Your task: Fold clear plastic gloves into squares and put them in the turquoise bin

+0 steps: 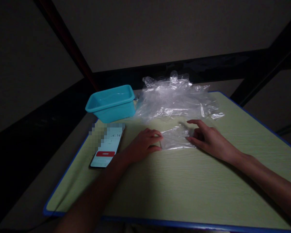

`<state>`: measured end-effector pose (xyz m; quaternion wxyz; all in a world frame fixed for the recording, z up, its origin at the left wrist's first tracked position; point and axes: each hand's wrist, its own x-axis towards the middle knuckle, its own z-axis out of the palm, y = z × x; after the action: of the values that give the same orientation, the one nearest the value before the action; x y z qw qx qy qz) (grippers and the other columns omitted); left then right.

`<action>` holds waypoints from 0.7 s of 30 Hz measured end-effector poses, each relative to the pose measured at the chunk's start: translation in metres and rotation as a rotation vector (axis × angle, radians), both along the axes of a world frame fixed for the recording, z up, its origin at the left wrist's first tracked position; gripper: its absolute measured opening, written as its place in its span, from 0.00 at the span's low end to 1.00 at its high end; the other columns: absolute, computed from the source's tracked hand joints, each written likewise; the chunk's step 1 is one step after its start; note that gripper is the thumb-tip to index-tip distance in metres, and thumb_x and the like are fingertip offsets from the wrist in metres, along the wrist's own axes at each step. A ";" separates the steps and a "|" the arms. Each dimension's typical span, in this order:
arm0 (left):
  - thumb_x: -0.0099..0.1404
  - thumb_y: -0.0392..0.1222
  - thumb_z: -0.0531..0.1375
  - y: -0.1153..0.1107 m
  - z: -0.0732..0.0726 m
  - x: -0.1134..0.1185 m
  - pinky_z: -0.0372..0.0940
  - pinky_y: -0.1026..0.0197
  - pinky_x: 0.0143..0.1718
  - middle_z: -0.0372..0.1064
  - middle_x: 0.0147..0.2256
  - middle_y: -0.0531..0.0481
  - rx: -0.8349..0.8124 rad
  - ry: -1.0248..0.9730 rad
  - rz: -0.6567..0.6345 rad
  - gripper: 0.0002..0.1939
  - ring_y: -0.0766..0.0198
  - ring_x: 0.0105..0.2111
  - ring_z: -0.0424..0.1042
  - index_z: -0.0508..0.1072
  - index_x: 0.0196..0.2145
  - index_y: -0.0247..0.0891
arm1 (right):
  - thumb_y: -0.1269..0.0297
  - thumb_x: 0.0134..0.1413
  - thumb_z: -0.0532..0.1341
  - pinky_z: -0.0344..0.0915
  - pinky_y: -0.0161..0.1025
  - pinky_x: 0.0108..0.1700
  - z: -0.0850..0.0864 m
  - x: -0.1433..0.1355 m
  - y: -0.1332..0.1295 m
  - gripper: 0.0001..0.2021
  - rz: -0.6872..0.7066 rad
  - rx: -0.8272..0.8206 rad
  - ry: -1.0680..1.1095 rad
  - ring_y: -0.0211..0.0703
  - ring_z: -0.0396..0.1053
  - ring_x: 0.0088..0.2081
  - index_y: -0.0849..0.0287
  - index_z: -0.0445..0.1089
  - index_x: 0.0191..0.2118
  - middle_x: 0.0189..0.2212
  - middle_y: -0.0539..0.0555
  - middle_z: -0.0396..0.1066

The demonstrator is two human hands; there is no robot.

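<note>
The left hand [147, 144], thumb and fingers parted, touched the phone-side end of the plastic sheet [176, 139]. The right hand [208, 139], gaping, flanked its other end, contact uncertain. The sheet's long axis ran sideways, right of the phone [107, 147].

Dim room, kind unclear, plain wall [160, 35], blue-edged table [174, 187]

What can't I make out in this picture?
In the head view:
Phone: upper left pixelated; lower right corner behind the left forearm.
Teal bin: floor behind its near wall.
Flat clear plastic: right edge partly behind the right hand.
Plastic heap: piece count, lost in overlapping layers.
</note>
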<state>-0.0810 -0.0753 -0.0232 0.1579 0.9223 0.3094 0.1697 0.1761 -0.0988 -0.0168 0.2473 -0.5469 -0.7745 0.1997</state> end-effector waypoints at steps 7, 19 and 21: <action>0.63 0.35 0.55 -0.005 0.003 -0.001 0.60 0.53 0.48 0.70 0.46 0.45 0.021 -0.044 0.007 0.11 0.58 0.45 0.66 0.75 0.41 0.39 | 0.59 0.53 0.55 0.57 0.37 0.24 0.000 0.000 -0.001 0.22 -0.001 0.012 0.003 0.41 0.62 0.20 0.63 0.55 0.52 0.18 0.47 0.66; 0.56 0.35 0.63 -0.009 -0.007 0.013 0.62 0.54 0.46 0.72 0.40 0.47 0.057 -0.121 0.176 0.04 0.58 0.41 0.68 0.76 0.32 0.37 | 0.58 0.53 0.54 0.58 0.38 0.24 0.003 0.000 -0.002 0.23 -0.005 0.002 -0.022 0.41 0.63 0.20 0.63 0.55 0.53 0.19 0.48 0.67; 0.55 0.34 0.63 -0.008 -0.007 0.012 0.62 0.54 0.46 0.72 0.40 0.47 0.053 -0.125 0.167 0.05 0.58 0.42 0.68 0.76 0.33 0.37 | 0.58 0.53 0.54 0.58 0.37 0.24 0.003 0.001 -0.002 0.22 -0.004 0.003 -0.018 0.41 0.63 0.20 0.63 0.55 0.52 0.19 0.48 0.66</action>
<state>-0.0692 -0.0832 -0.0303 0.1379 0.8846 0.3703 0.2478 0.1768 -0.1009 -0.0134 0.2416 -0.5500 -0.7758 0.1930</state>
